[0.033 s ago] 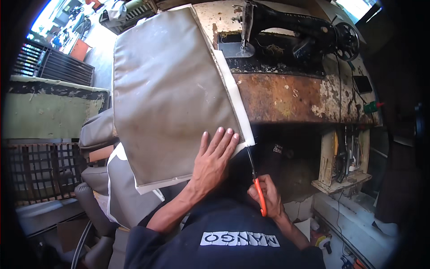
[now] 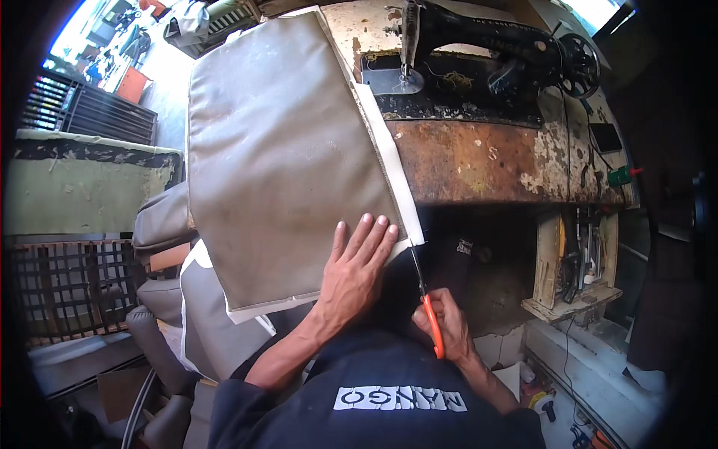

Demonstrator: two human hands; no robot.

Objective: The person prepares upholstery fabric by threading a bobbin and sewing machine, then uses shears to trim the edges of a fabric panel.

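A large grey-brown vinyl panel [image 2: 277,150] with stitched edges lies across the left part of the sewing table and hangs over its near side. My left hand [image 2: 354,266] rests flat on its lower right corner, fingers stretched out. Along the panel's right edge runs a white strip of backing [image 2: 399,176]. My right hand [image 2: 451,325] grips orange-handled scissors [image 2: 431,322], whose dark blades point away from me and meet the white strip's lower end at the corner. How far the blades are apart is hard to see.
A black sewing machine [image 2: 486,45] stands on the worn wooden table [image 2: 464,161] at the back right. Below it, an open wooden drawer [image 2: 550,258] holds several tools. More grey vinyl pieces [image 2: 217,322] lie at the left, near a green padded panel [image 2: 82,194].
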